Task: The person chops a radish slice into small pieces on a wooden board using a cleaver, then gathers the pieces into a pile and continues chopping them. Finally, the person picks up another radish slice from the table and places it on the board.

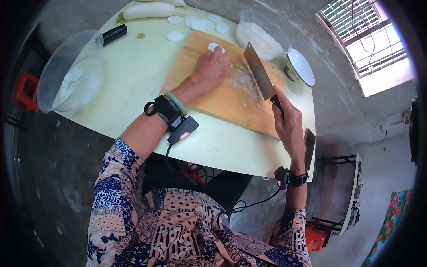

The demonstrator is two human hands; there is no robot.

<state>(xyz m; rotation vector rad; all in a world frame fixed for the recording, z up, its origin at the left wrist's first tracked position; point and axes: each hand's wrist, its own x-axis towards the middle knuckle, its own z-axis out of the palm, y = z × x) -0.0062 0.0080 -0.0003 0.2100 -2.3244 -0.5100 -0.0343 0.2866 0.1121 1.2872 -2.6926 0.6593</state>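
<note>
Two bare hands are being worked over a wooden cutting board (pixel 213 100); a cleaver (pixel 260 73) is being held above the board's right half, its black handle being wrapped by the closed fingers of the right hand (pixel 289 122); a round white slice (pixel 213 46) is being partly covered near the far edge by the left hand (pixel 211 69), its fingers being bent and bunched; whether the slice is being pinched or merely pressed cannot be told; it is seemingly being steadied clear of the blade, with chopped white bits (pixel 240 79) being scattered between; a clear tub (pixel 276 32) of shreds is being stationed just beyond the cleaver, presumably for easy reach; the cleaver is being pointed away from the body and leftward, its long axis being slanted across the board; no long axis is being shown by the slice.
</note>
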